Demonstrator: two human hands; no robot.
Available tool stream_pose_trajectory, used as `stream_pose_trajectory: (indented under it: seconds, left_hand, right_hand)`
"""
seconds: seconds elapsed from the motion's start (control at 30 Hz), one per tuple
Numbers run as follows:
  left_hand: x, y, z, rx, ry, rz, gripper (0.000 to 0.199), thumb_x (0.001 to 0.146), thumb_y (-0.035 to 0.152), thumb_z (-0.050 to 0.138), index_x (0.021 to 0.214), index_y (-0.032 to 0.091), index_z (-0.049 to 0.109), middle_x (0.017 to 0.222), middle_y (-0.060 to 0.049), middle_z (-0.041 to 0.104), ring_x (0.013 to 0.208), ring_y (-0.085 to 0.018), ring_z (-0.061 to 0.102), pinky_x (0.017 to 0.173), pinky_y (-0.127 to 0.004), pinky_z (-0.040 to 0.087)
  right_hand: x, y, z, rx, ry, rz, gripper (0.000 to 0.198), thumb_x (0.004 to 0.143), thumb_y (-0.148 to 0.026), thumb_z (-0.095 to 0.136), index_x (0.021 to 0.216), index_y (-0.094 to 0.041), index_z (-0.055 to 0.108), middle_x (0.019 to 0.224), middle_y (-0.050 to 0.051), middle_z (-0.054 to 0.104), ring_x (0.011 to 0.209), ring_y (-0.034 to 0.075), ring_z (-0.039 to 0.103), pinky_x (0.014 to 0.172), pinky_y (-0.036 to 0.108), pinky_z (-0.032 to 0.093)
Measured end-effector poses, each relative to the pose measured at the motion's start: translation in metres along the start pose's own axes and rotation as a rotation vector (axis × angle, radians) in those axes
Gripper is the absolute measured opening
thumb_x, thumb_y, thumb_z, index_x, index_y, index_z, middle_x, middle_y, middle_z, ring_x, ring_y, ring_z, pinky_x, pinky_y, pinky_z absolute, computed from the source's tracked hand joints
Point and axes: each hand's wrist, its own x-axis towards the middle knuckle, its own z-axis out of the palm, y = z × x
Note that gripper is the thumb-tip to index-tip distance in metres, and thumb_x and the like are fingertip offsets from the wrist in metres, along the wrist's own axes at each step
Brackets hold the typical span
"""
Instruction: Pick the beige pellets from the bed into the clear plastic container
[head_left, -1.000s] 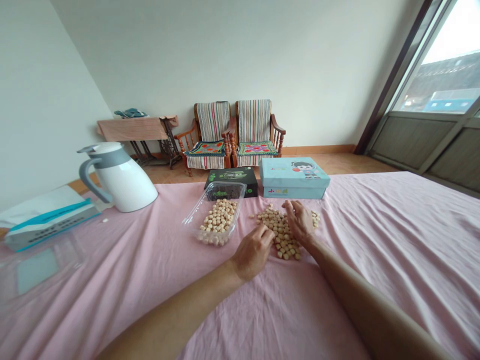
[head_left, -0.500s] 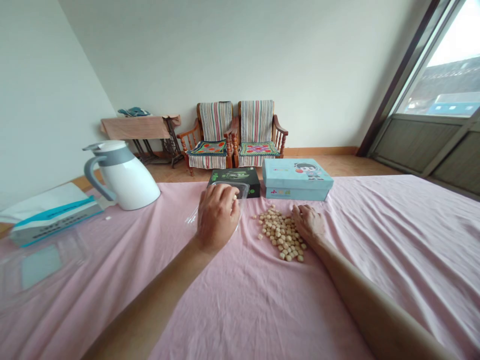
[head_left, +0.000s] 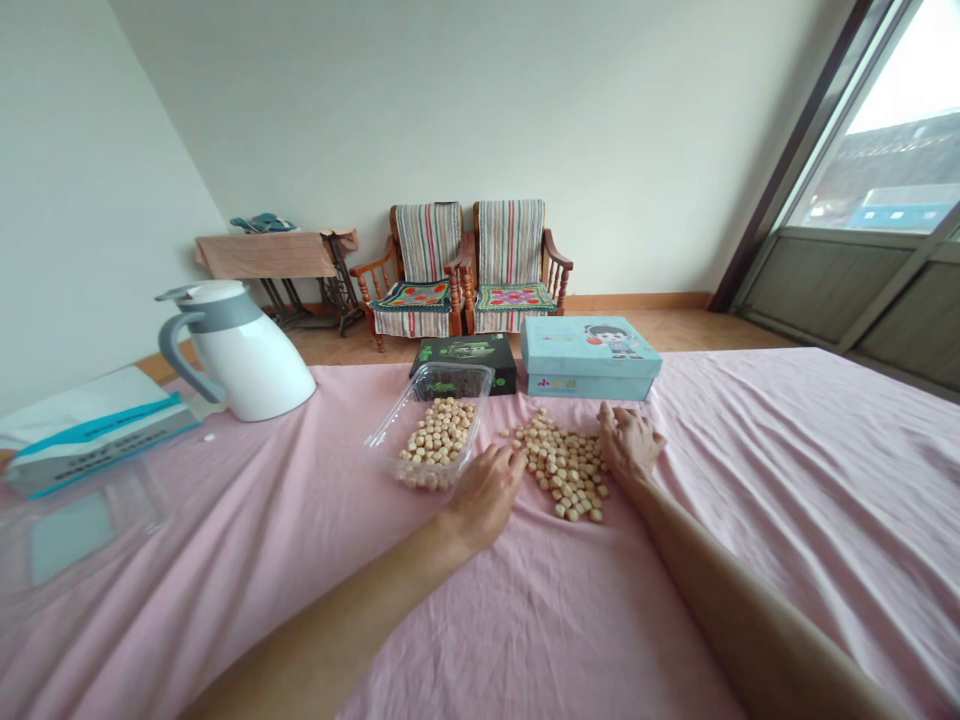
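Note:
A loose pile of small round beige pieces (head_left: 564, 465), like tiny biscuit balls, lies on the pink cloth (head_left: 525, 620). At the pile's left edge is my left hand (head_left: 489, 492), its fingers bent and drawn together; anything between their tips is hidden. My right hand (head_left: 630, 448) rests against the right side of the pile, palm down, with fingers apart. To the left of the pile stands a clear plastic tray (head_left: 382, 435), which holds many more of these pieces (head_left: 441, 430). My left wrist is close to the tray's near right corner.
Behind the tray sits a black box (head_left: 506, 375), and beside it a light blue box (head_left: 592, 385). On the left are a white jug (head_left: 259, 360), a tissue pack (head_left: 105, 440) and a clear plastic lid (head_left: 135, 510). Two wooden chairs (head_left: 510, 260) stand beyond the table.
My left hand has moved from over the tray rightward and nearer to me, to the pile's edge, uncovering the pieces in the tray. My right hand has shifted slightly right and its fingers have spread.

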Motion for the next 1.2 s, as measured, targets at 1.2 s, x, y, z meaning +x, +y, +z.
stream_pose_trajectory:
  seconds: [1.2]
  left_hand:
    - [0.008,-0.002,0.009,-0.128,0.091,0.020,0.015,0.084,0.005,0.043,0.087,0.018,0.051,0.095,-0.005,0.056,0.093,-0.018,0.054,0.083,-0.033,0.047]
  right_hand:
    - [0.008,0.010,0.014,0.455,-0.052,-0.102,0.060,0.085,-0.055,0.026,0.082,-0.013,0.069,0.088,0.012,0.069,0.084,0.023,0.061,0.073,0.031,0.044]
